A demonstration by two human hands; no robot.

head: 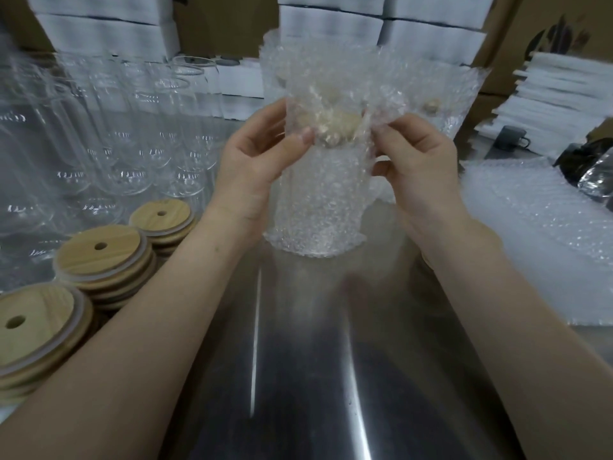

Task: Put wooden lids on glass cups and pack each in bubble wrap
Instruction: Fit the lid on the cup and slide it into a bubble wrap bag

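Open steel tabletop (298,360) fronts the upright bubble-wrapped cup (315,200), whose loose top edges left hand (255,167) and right hand (418,171) each pinch; lid stacks (99,257) sit left of it, wrap sheets (530,227) right.

Lids (99,250) left, cups (132,127) behind; bubble sheets (530,234), apparently, right.

The left hand (255,171) and the right hand (418,171) were bare. The left forearm (132,327) and the right forearm (514,310) were uncovered all the way to the picture's lower edge. The fingers (393,169) were slim. The left thumbnail (306,137) was short and plain. A small mole (217,249) sat on the left forearm near the wrist.
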